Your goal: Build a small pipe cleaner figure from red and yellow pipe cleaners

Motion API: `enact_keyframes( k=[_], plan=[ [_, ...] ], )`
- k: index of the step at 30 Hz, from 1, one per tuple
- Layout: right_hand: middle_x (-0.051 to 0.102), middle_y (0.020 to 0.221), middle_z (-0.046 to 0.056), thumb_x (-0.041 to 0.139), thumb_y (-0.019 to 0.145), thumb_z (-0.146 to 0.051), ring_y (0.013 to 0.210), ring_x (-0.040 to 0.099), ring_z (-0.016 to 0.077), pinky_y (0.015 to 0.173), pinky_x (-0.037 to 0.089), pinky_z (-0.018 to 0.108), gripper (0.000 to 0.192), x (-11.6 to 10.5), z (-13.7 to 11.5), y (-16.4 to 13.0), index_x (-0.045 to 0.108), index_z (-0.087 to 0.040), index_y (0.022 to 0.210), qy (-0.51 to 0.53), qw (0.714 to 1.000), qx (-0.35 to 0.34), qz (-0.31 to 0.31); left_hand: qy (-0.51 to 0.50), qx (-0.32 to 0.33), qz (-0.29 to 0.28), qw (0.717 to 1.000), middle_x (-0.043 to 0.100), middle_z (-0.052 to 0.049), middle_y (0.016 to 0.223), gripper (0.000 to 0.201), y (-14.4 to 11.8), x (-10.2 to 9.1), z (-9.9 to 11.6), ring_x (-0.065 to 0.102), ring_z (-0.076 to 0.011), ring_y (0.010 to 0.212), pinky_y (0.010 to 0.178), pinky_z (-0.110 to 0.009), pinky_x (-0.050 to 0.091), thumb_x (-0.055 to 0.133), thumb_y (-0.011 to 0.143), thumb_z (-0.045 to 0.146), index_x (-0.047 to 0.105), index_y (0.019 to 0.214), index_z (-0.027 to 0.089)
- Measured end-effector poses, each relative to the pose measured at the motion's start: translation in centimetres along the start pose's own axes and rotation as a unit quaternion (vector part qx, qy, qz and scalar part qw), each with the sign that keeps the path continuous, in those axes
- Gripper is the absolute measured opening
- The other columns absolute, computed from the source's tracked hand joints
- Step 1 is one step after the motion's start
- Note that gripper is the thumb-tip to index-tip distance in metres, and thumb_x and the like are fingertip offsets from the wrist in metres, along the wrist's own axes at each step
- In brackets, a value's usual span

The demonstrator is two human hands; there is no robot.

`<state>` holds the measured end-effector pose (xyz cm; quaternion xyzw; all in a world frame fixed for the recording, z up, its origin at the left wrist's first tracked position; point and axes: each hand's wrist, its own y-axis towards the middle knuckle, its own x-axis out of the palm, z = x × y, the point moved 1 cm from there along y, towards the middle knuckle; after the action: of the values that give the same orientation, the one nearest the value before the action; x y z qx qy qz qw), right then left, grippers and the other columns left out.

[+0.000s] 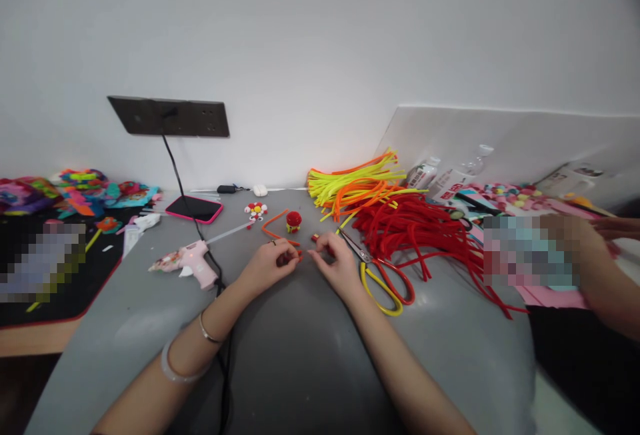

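Observation:
My left hand [270, 263] and my right hand [336, 263] rest close together on the grey table [300, 355]. The left hand's fingers pinch the end of an orange pipe cleaner [274, 227] that curves away across the table. My right hand's fingertips pinch a small red piece [315, 238], too small to identify. Just beyond the hands stands a small red figure [293, 220], and a red-and-white flower piece [255, 210] lies to its left.
Scissors [383, 276] with yellow and red handles lie right of my right hand. Piles of red pipe cleaners [415, 228] and yellow-orange pipe cleaners [350, 185] sit beyond. A pink glue gun [190, 262] and phone [194, 208] lie left. Another person's arm [607, 275] is at right.

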<state>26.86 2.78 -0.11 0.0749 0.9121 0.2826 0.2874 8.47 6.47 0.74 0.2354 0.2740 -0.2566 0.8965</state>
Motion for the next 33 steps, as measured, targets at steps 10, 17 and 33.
enact_keyframes(
  k=[10, 17, 33],
  plan=[
    [0.036, 0.065, -0.003, 0.048, 0.092, -0.034, 0.062, 0.038, 0.0153, 0.06, 0.033, 0.028, 0.029, -0.4, -0.3, -0.2, 0.034, -0.024, 0.068, 0.088, 0.993, 0.066, 0.052, -0.024, -0.006, 0.014, 1.0, 0.058, 0.0, 0.073, 0.005, 0.1, 0.0, -0.2, 0.047, -0.0099, 0.059, 0.059, -0.022, 0.039, 0.056, 0.077, 0.017, 0.061, 0.074, 0.017],
    [0.053, 0.071, 0.0, 0.062, 0.084, -0.03, 0.067, 0.051, 0.0162, 0.065, 0.041, 0.029, 0.02, -0.4, 0.0, -0.2, 0.049, -0.022, 0.071, 0.153, 0.981, 0.076, 0.088, -0.037, -0.017, 0.014, 0.999, 0.055, 0.001, 0.072, 0.007, -0.1, 0.0, -0.3, 0.046, -0.0093, 0.058, 0.058, -0.021, 0.038, 0.055, 0.079, 0.019, 0.061, 0.075, 0.017],
    [0.07, 0.069, 0.004, 0.073, 0.078, -0.033, 0.062, 0.064, 0.0164, 0.062, 0.051, 0.03, 0.02, -0.4, 0.7, -0.7, 0.062, -0.019, 0.068, 0.257, 0.957, 0.111, 0.079, -0.039, -0.017, 0.013, 0.999, 0.054, 0.002, 0.069, 0.006, -0.1, 0.0, -0.3, 0.045, -0.0086, 0.057, 0.057, -0.02, 0.038, 0.055, 0.077, 0.017, 0.06, 0.074, 0.017]
  ],
)
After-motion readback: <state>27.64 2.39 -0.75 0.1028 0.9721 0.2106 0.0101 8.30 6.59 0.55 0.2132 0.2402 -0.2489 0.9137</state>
